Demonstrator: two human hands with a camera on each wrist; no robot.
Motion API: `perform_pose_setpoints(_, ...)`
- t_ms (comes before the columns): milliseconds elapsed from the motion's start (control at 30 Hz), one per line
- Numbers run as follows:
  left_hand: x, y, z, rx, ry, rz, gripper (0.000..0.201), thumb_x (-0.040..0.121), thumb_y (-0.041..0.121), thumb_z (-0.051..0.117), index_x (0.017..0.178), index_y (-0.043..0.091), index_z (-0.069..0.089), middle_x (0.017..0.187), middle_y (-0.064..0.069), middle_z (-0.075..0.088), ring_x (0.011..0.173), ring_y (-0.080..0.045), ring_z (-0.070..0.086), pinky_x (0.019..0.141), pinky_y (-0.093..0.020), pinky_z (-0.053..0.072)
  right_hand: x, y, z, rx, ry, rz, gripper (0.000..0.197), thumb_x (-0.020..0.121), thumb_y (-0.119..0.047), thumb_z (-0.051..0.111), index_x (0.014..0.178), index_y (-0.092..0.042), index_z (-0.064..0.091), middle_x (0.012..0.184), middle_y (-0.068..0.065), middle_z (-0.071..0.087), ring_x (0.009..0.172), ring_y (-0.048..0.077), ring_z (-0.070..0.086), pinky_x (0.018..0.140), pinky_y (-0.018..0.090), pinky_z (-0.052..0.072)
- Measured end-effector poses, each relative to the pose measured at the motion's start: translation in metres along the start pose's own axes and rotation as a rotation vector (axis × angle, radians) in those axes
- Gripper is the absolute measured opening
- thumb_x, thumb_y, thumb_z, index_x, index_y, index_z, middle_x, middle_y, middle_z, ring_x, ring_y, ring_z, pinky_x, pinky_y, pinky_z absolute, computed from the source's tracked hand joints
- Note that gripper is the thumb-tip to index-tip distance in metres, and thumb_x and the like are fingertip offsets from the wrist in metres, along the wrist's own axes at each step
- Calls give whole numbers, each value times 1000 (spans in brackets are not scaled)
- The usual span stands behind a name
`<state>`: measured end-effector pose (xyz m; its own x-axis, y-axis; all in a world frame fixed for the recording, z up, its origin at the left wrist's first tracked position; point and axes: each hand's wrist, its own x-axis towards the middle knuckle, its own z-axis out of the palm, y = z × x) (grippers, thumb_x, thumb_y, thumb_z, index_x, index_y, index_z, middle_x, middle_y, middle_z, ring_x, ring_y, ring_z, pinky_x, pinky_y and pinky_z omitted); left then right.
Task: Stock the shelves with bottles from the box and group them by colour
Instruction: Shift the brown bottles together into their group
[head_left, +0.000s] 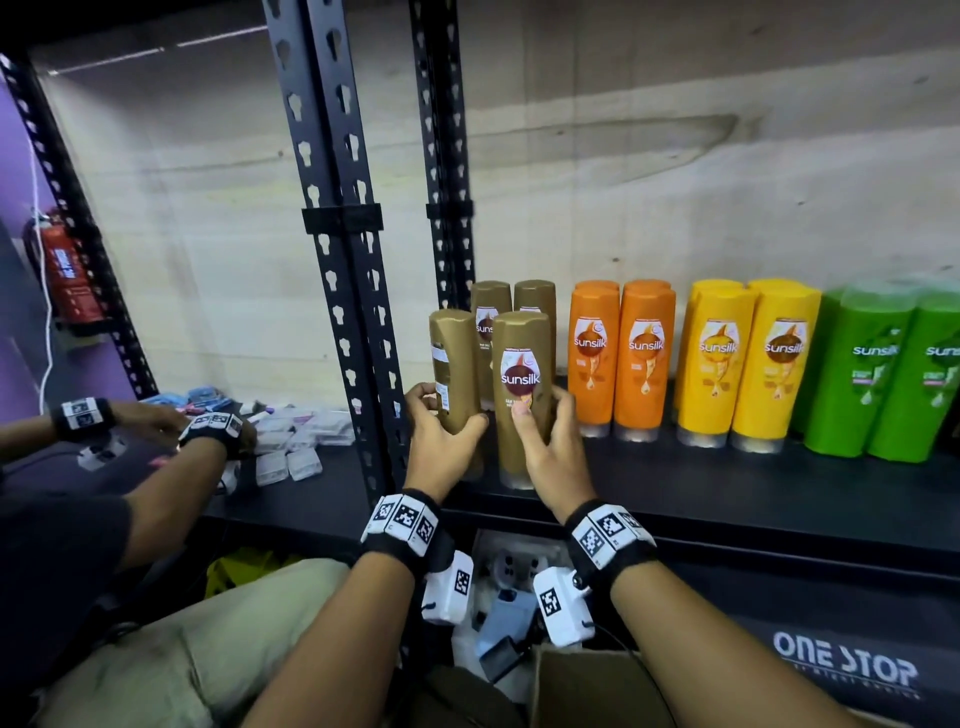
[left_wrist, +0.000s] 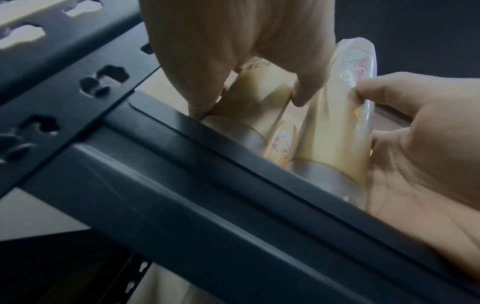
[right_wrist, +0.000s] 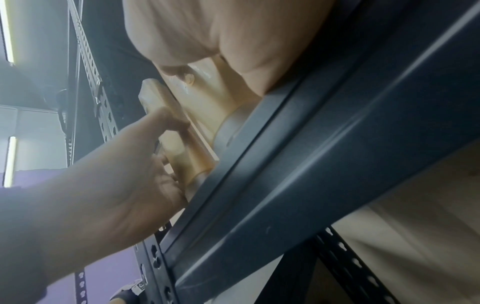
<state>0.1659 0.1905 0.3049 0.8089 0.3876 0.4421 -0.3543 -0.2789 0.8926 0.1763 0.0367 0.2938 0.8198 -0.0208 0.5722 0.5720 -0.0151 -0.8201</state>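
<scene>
Four brown bottles stand at the left end of the black shelf (head_left: 727, 499). My left hand (head_left: 448, 422) grips the front-left brown bottle (head_left: 453, 374), whose back label faces out. My right hand (head_left: 546, 422) grips the front-right brown bottle (head_left: 522, 384), thumb on its front label. Both bottles stand upright on the shelf, side by side. Two more brown bottles (head_left: 511, 304) stand just behind them. The left wrist view shows my left hand's fingers (left_wrist: 303, 90) curled round one bottle (left_wrist: 259, 96), with my right hand (left_wrist: 415, 156) on the other bottle (left_wrist: 335, 127).
Orange bottles (head_left: 621, 353), yellow bottles (head_left: 748, 364) and green bottles (head_left: 883, 374) stand in groups to the right. A black upright post (head_left: 358, 312) borders the brown group on the left. Another person's hands (head_left: 208, 426) handle small packets on the left shelf. A cardboard box (head_left: 582, 686) sits below.
</scene>
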Motion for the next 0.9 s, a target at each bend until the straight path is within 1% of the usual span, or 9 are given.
perform_pose_setpoints(67,-4,1,-1,-23,-3,-10,59,74,33,64,126,31,36,105,7,64,84,4,65,71,-7,46,-1,0,0,-14,-5,-3,46,92,-57,59,127,-31,46,128,-8,60,115,-4,56,91,11,43)
perform_pose_setpoints(133,-7,-1,-1,-49,-3,-12,55,77,33,57,130,27,44,111,5,65,98,-7,64,83,-17,49,-1,0,0,-26,-9,-2,48,91,-60,58,127,-31,46,128,-8,59,114,-5,55,88,8,44)
perform_pose_setpoints(200,-10,0,-2,-77,-10,-26,53,80,35,52,131,28,47,115,7,65,104,-9,63,91,-29,50,-1,0,0,-29,-5,2,49,91,-59,58,128,-30,46,129,-7,59,116,0,56,92,14,45)
perform_pose_setpoints(300,-12,-1,-3,-165,11,-92,42,80,38,49,122,40,46,110,12,67,103,-11,64,91,-34,50,-1,-1,0,-37,-3,13,52,90,-62,57,129,-29,45,130,-5,59,117,6,57,94,22,47)
perform_pose_setpoints(400,-13,0,-6,-207,24,-174,42,76,47,48,117,40,51,110,6,68,105,-19,64,93,-40,53,-1,-2,0,-48,-2,17,54,89,-64,57,128,-29,45,130,-5,59,117,7,57,97,27,48)
perform_pose_setpoints(567,-16,2,-5,-160,-5,-170,38,77,57,41,109,44,58,109,6,70,105,-16,66,92,-40,54,-1,-2,1,-81,11,9,60,89,-63,56,131,-23,45,131,-1,58,120,14,56,102,39,50)
perform_pose_setpoints(667,-15,5,-4,-177,18,-223,37,81,54,38,101,38,64,105,2,72,104,-19,67,91,-42,56,-2,-2,2,-101,11,0,57,91,-59,57,132,-21,45,132,2,58,121,16,56,104,43,49)
perform_pose_setpoints(767,-14,8,-4,-238,30,-318,42,85,52,35,83,37,75,93,7,77,99,-18,71,85,-36,57,-3,-4,2,-110,18,-6,59,89,-62,56,130,-21,46,131,2,58,121,16,56,104,42,48)
perform_pose_setpoints(900,-15,8,-4,-290,41,-374,46,90,51,35,88,32,77,89,11,78,93,-12,72,75,-30,55,-4,-7,2,-117,17,-7,54,91,-60,57,127,-20,48,128,1,59,119,16,56,103,40,48)
